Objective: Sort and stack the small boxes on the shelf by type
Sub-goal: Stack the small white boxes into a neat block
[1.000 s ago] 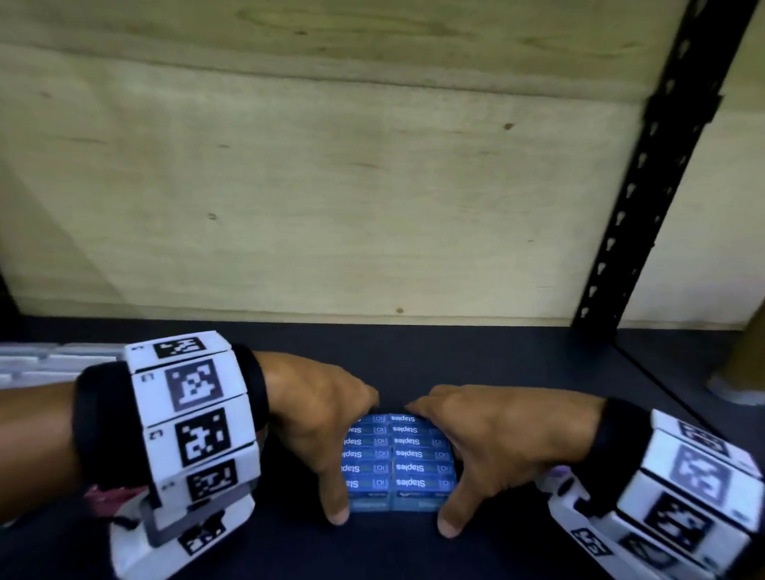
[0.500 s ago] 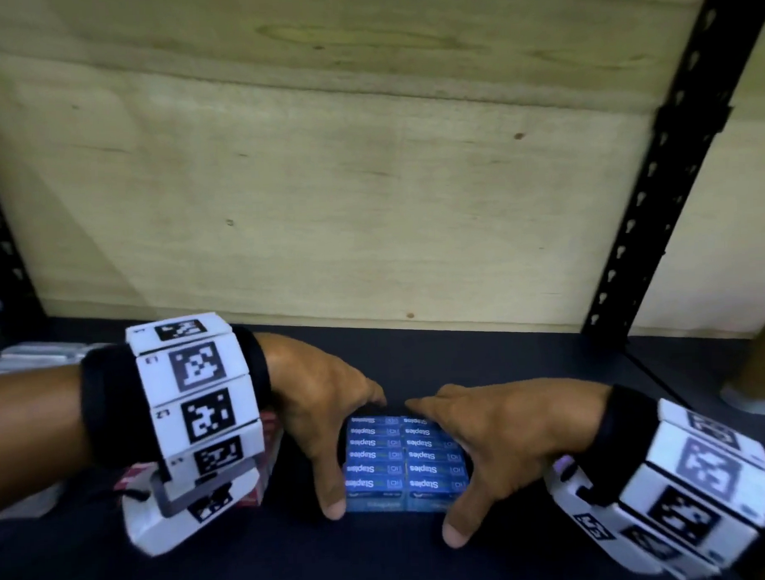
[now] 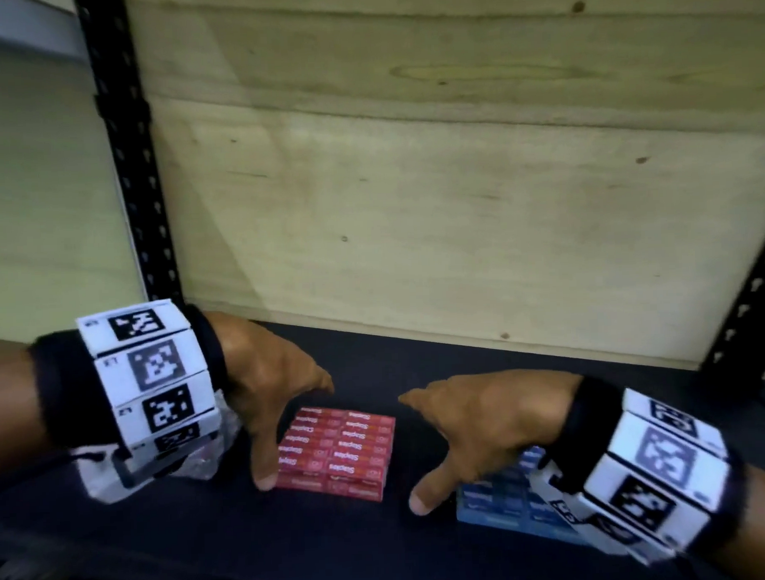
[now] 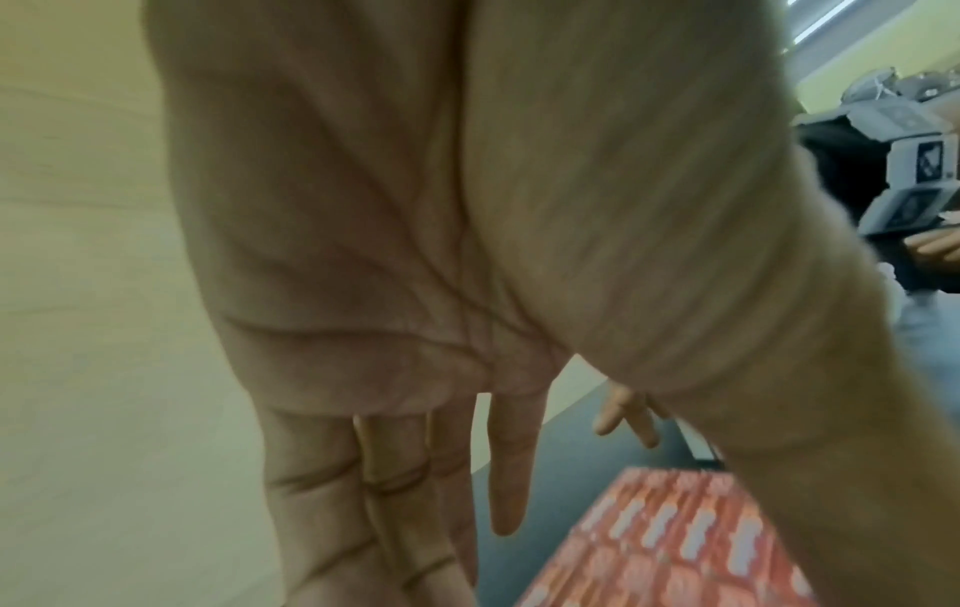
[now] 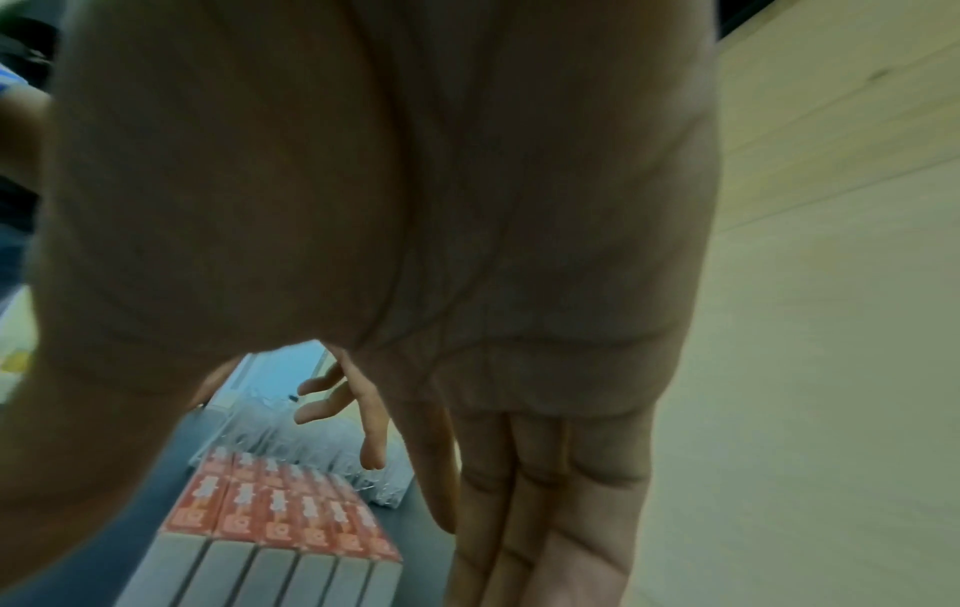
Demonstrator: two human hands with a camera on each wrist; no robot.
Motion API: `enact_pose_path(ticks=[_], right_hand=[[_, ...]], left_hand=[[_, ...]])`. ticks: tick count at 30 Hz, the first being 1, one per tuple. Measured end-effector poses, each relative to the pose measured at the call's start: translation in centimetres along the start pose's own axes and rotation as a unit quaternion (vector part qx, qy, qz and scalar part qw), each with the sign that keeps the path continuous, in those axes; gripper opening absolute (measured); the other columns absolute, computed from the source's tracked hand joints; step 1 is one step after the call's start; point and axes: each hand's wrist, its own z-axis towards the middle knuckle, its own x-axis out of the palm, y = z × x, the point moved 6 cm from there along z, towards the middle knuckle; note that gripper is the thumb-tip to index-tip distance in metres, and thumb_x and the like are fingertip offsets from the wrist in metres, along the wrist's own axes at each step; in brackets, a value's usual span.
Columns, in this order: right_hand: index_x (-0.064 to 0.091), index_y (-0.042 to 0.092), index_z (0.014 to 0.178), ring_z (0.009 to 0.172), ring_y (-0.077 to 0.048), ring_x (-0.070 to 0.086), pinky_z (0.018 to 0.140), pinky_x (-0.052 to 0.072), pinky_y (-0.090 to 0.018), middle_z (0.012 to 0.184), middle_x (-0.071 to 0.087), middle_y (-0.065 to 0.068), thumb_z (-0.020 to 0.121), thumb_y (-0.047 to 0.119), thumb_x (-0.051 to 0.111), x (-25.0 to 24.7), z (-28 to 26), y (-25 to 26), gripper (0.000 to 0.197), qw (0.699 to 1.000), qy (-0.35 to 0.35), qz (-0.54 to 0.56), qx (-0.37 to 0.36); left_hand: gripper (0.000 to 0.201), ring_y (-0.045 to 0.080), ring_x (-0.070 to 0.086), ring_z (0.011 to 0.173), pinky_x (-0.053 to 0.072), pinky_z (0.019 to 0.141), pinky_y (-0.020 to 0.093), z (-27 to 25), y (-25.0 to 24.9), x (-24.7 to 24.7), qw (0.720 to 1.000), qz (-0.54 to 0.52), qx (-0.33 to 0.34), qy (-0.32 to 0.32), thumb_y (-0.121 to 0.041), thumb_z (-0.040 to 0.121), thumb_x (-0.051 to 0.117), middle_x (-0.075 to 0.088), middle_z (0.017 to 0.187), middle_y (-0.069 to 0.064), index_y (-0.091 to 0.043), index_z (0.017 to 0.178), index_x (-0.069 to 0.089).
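Setting: dark shelf (image 3: 418,366) with a pale plywood back panel (image 3: 412,202); black perforated uprights stand at 10 o'clock (image 3: 124,147) and 3 o'clock (image 3: 746,316) of the head view.

Far left item: crinkled clear plastic wrap (image 3: 204,452) lies on the shelf at 8 o'clock, partly hidden under the left wrist; contents cannot be made out.

Left hand: left hand (image 3: 271,380) is palm down with fingers straight and spread, gripping nothing. Its thumb tip is at the left front corner of the red block; whether it touches cannot be told. The left wrist view shows the fingers (image 4: 395,513) extended beyond the far edge of that block.

Red staple boxes: red staple boxes (image 3: 338,452) form one squared block, two columns wide, at 6 o'clock, printed "Staples" on the upper faces. The block sits flat on the shelf, between the two hands. The right wrist view shows its plain grey end faces.

Right hand: right hand (image 3: 485,425) is palm down at 4 o'clock, fingers straight, thumb pointing down toward the shelf, holding nothing. It hovers apart from the red block, with bare shelf between them.

Blue staple boxes: blue staple boxes (image 3: 505,498) sit as a block at 5 o'clock, mostly covered by the right hand and wrist; near the red block but not touching it.

Wrist gear: both wrists carry white bands with black square markers, left (image 3: 149,367) and right (image 3: 664,458).
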Motion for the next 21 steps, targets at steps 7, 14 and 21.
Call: enact_pose_path(ticks=[7,14,21], right_hand=[[0.042,0.026,0.133,0.106,-0.022,0.058,0.089,0.047,-0.038,0.124,0.059,0.002,0.071,0.073,0.069,-0.5,2.1,3.2,0.083,1.000,0.014,-0.002,0.017],[0.047,0.026,0.130,0.097,-0.019,0.059,0.081,0.045,-0.033,0.117,0.061,0.002,0.074,0.066,0.072,-0.9,2.8,3.9,0.073,1.000,0.009,-0.006,0.022],[0.043,0.028,0.132,0.099,-0.019,0.059,0.088,0.050,-0.036,0.118,0.060,0.003,0.071,0.067,0.073,-0.9,2.9,4.0,0.078,0.999,0.010,-0.005,0.031]], left_hand=[[0.084,0.008,0.059,0.107,0.050,0.095,0.033,-1.3,-0.6,1.6,0.999,0.000,0.040,0.036,-0.050,0.058,0.087,0.062,0.118,-0.014,-0.038,0.131,0.047],[0.079,0.009,0.055,0.105,0.046,0.090,0.027,-0.6,-0.8,1.7,0.997,-0.034,0.060,0.035,-0.037,0.065,0.088,0.058,0.121,-0.011,-0.034,0.133,0.046],[0.078,0.002,0.054,0.087,0.047,0.085,0.024,-1.0,-0.5,1.6,0.994,-0.079,0.076,0.028,-0.040,0.065,0.088,0.060,0.108,-0.014,-0.033,0.131,0.048]])
